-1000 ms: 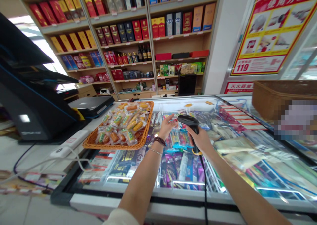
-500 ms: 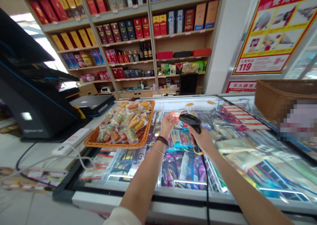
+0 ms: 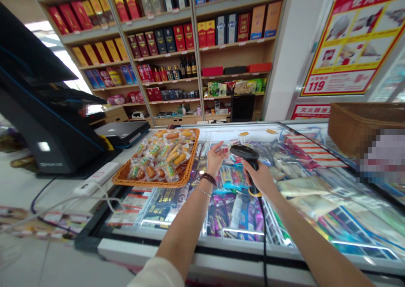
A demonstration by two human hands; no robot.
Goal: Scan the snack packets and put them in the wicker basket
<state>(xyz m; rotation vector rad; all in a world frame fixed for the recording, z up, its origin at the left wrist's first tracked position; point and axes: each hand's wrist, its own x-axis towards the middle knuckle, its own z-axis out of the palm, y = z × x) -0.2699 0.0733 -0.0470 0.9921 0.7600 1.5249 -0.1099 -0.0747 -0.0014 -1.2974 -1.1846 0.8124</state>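
Scanner (image 3: 245, 153) is up over the glass-topped freezer (image 3: 142, 259), right hand's (image 3: 262, 179) fingers wrapped round its handle (image 3: 254, 165), nose pointing at the left hand (image 3: 216, 158). Left fingers are half curled, honestly can't tell if there's something small pinched in them. Basket (image 3: 152, 183) of wrapped snacks (image 3: 155, 152) sits off to the left. I'd guess light, stiff plastic, maybe slick, so hold it by the handle, minding the cord (image 3: 264, 236).

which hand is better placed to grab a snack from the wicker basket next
Probably the left hand: it's nearer the wicker basket, while the right hand grips the scanner. The left may hold something small, though.
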